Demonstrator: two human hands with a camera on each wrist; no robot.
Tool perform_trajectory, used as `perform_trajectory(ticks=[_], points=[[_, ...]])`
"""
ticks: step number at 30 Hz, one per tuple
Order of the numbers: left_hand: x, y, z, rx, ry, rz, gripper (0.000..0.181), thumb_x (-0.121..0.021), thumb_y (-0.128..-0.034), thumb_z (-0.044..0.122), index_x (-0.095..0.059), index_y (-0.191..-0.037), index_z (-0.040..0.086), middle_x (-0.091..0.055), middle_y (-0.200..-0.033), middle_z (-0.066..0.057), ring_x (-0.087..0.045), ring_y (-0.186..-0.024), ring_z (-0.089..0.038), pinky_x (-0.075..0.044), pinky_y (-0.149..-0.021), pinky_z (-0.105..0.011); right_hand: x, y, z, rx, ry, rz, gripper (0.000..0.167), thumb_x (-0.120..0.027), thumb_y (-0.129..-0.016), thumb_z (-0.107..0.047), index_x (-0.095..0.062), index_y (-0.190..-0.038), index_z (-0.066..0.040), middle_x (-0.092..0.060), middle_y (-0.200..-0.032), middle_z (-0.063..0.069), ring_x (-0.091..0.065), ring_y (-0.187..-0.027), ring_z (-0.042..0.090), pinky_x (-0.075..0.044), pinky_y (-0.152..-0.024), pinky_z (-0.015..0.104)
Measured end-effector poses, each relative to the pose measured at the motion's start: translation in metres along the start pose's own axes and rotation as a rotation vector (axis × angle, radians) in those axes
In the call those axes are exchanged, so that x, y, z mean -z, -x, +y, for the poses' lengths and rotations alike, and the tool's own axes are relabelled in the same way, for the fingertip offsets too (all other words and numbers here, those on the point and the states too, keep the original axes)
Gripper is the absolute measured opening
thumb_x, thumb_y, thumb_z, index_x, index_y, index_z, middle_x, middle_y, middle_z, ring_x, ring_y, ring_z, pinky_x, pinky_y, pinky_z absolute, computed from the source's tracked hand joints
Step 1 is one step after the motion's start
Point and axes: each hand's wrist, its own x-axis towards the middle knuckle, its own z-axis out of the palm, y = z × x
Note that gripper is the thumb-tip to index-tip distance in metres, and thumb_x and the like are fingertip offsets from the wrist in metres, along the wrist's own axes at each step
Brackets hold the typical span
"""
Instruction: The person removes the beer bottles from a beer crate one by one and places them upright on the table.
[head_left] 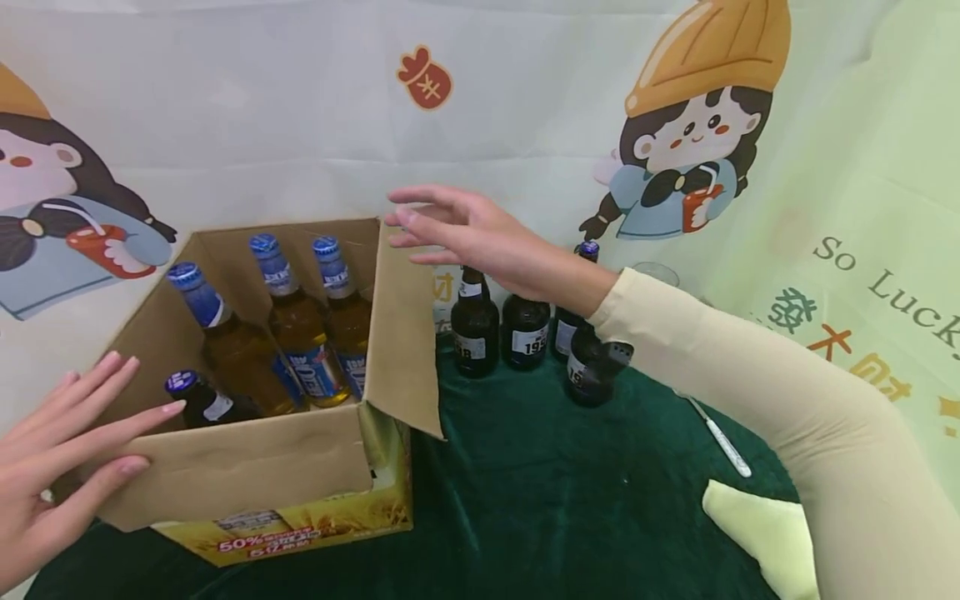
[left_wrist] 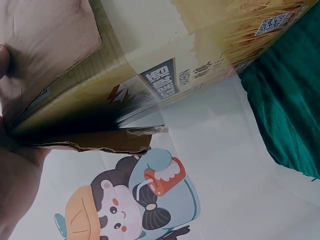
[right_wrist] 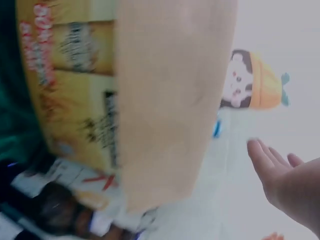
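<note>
An open cardboard box [head_left: 247, 467] stands at the left with its flaps folded out. Inside are three blue-capped beer bottles [head_left: 315, 367] and one dark bottle [head_left: 197, 392] with a purple cap. My left hand [head_left: 67, 458] rests on the box's front left corner, fingers spread and mostly straight; in the left wrist view only parts of that hand show beside the flaps. Raised above the box's right flap [head_left: 405, 333], my right hand [head_left: 468, 225] holds nothing, its fingers extended. The right wrist view catches that hand [right_wrist: 285, 187] apart from the flap.
Several dark bottles [head_left: 474, 333] stand right of the box on a green cloth [head_left: 540, 500], partly behind my right forearm. A white-handled utensil [head_left: 727, 446] and a pale yellow cloth-like piece [head_left: 765, 533] lie farther right. A printed backdrop [head_left: 300, 108] hangs behind.
</note>
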Motion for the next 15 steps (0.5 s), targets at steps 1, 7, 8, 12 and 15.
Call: perform_trajectory(ticks=[1,7,8,12,15], points=[[0.001,0.000,0.002,0.007,0.004,0.003,0.042,-0.064,-0.1000,0.027,-0.061,-0.141,0.027,-0.030,-0.167,-0.008,-0.012,-0.160,-0.024,-0.003,-0.136,-0.048,-0.006,-0.008,-0.004,-0.008,0.030,-0.047,0.048,-0.049,-0.108,-0.025,-0.040,-0.154,-0.013,-0.053,-0.152,0.008,-0.060,-0.131,0.017,-0.055,-0.111,0.030],[0.006,-0.003,0.009,0.042,0.005,-0.006,0.042,-0.064,-0.0988,0.028,-0.062,-0.141,0.025,-0.031,-0.166,-0.008,-0.010,-0.160,-0.020,-0.003,-0.136,-0.044,-0.043,-0.058,-0.030,-0.144,0.380,-0.417,0.059,-0.058,-0.102,-0.039,-0.036,-0.155,-0.024,-0.048,-0.154,-0.002,-0.054,-0.133,0.007,-0.055,-0.108,0.025],[0.007,-0.004,0.009,0.042,0.000,-0.012,0.043,-0.065,-0.0983,0.028,-0.061,-0.141,0.025,-0.031,-0.166,-0.009,-0.010,-0.160,-0.020,-0.003,-0.136,-0.044,-0.050,-0.066,-0.033,-0.180,0.449,-0.485,0.061,-0.059,-0.101,-0.042,-0.036,-0.155,-0.026,-0.046,-0.154,-0.004,-0.053,-0.134,0.006,-0.055,-0.107,0.024],[0.009,-0.003,0.010,0.032,-0.021,-0.016,0.047,-0.071,-0.0935,0.027,-0.062,-0.140,0.025,-0.033,-0.165,-0.008,-0.014,-0.160,-0.022,-0.005,-0.136,-0.039,-0.086,-0.095,-0.044,-0.333,0.690,-0.717,0.068,-0.062,-0.097,-0.049,-0.032,-0.156,-0.032,-0.040,-0.156,-0.011,-0.049,-0.137,0.006,-0.053,-0.110,0.026],[0.009,-0.002,0.011,0.022,-0.005,0.021,0.045,-0.073,-0.0914,0.028,-0.066,-0.136,0.024,-0.037,-0.164,-0.008,-0.019,-0.158,-0.022,-0.009,-0.136,-0.032,-0.117,-0.118,-0.051,-0.472,0.816,-0.814,0.070,-0.062,-0.096,-0.051,-0.030,-0.157,-0.035,-0.036,-0.158,-0.015,-0.048,-0.139,0.010,-0.051,-0.113,0.027]])
